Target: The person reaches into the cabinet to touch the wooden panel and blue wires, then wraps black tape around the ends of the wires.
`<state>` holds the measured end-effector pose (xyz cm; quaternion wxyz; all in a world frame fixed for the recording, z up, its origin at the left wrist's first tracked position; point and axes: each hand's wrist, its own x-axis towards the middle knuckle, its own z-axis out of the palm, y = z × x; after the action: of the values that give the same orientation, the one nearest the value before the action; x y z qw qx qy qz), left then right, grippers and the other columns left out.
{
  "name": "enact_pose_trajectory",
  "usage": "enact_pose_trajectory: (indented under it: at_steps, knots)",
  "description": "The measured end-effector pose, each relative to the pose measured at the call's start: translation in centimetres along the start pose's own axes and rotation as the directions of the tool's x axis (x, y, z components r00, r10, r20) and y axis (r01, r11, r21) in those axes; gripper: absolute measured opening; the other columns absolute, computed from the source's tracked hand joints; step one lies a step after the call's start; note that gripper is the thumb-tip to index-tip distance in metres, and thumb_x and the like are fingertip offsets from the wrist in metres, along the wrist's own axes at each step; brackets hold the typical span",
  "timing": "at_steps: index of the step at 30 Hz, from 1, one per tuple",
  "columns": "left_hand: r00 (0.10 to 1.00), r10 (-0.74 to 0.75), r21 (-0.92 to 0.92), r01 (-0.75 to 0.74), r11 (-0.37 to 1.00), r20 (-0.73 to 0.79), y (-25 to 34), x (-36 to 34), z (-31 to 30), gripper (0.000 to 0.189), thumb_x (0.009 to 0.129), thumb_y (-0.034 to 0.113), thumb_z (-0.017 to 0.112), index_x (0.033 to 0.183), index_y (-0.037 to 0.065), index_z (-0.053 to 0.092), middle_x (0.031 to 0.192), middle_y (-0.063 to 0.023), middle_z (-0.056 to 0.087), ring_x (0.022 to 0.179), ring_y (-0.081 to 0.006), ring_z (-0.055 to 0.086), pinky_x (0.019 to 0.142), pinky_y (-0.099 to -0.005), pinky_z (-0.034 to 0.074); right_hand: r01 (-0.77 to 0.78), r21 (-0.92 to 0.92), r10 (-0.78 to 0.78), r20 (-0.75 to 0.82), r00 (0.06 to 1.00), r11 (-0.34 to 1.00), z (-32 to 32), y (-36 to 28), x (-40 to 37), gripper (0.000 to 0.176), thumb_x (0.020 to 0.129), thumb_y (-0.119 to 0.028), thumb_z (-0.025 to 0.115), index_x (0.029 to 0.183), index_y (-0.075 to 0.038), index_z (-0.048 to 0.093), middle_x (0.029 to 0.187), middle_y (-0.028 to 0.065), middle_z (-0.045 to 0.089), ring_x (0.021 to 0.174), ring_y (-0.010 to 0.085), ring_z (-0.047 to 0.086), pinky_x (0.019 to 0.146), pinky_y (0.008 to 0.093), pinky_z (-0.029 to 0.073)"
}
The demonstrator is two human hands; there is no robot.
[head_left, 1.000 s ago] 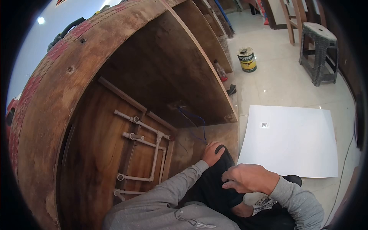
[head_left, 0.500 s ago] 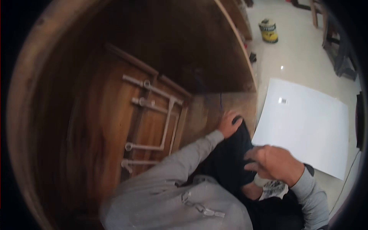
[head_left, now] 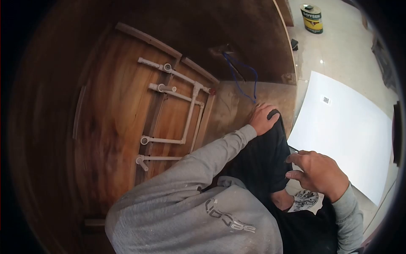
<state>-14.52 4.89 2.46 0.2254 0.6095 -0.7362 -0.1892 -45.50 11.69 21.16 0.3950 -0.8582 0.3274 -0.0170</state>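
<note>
My left hand (head_left: 265, 118) rests on the bent knee of my black trousers (head_left: 262, 148), its thumb and fingers apart over the cloth. My right hand (head_left: 319, 171) hovers beside the same leg, near a large white sheet (head_left: 342, 127). Its index finger and thumb are bent with a gap between them, and I see nothing held there. The other fingers are partly hidden. Left of me, pale pipes (head_left: 185, 122) with round fittings run along the wooden cabinet panel (head_left: 122, 139). A blue wire (head_left: 255, 78) loops from a hole in the dark panel above my left hand.
The open wooden cabinet (head_left: 253, 29) surrounds my left side, and its panel edge stands between me and the tiled floor (head_left: 338, 46). A yellow and green can (head_left: 312, 19) stands at the far right. My patterned footwear (head_left: 304, 200) is below my right hand.
The view has shifted and become sharper, with the blue wire now clear. My left hand stays on the knee. My right hand now appears slightly farther from the leg.
</note>
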Motion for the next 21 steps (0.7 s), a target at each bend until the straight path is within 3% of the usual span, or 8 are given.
enact_pose_trajectory:
  at_steps: [8, 14, 17, 21]
  knots:
    - [1.000, 0.023, 0.000, -0.023, 1.000, -0.014, -0.4, -0.1, 0.3, 0.039, 0.101, 0.037, 0.070, 0.128, 0.009, 0.074, 0.136, -0.0134, 0.071, 0.129, -0.0379, 0.063, 0.115, -0.0485, 0.045, -0.016, -0.036, 0.016, 0.000, 1.000, 0.999, -0.2, -0.3, -0.2, 0.037, 0.094, -0.028, 0.082, 0.120, -0.003, 0.075, 0.103, 0.0204, 0.076, 0.099, 0.0392, 0.077, 0.086, 0.0476, 0.060]
    - [1.000, -0.002, 0.035, 0.003, 0.999, -0.003, 0.1, 0.0, 0.1, 0.041, 0.101, 0.037, 0.070, 0.129, 0.008, 0.074, 0.137, -0.0132, 0.071, 0.130, -0.0376, 0.063, 0.115, -0.0478, 0.045, -0.052, -0.035, 0.053, 0.040, 0.998, 0.998, -0.3, -0.4, -0.1, 0.037, 0.095, -0.028, 0.082, 0.122, -0.003, 0.075, 0.106, 0.0213, 0.077, 0.101, 0.0400, 0.076, 0.087, 0.0478, 0.060]
    - [1.000, -0.015, -0.032, 0.015, 0.999, -0.007, 0.3, 0.0, -0.1, 0.039, 0.099, 0.036, 0.071, 0.125, 0.007, 0.075, 0.133, -0.0140, 0.071, 0.128, -0.0375, 0.063, 0.117, -0.0492, 0.042, -0.127, -0.006, 0.127, 0.058, 0.990, 0.992, -0.5, -0.9, 0.0, 0.037, 0.093, -0.026, 0.083, 0.124, -0.006, 0.075, 0.115, 0.0158, 0.078, 0.107, 0.0407, 0.073, 0.090, 0.0488, 0.058]
    - [0.999, -0.010, -0.033, 0.009, 0.999, -0.043, 0.1, -0.1, 0.3, 0.038, 0.098, 0.035, 0.072, 0.123, 0.006, 0.075, 0.131, -0.0147, 0.071, 0.127, -0.0374, 0.062, 0.117, -0.0502, 0.041, -0.079, 0.010, 0.079, 0.023, 0.997, 0.997, -0.1, -0.3, -0.1, 0.036, 0.092, -0.024, 0.083, 0.123, -0.005, 0.075, 0.112, 0.0171, 0.078, 0.105, 0.0410, 0.074, 0.089, 0.0482, 0.059]
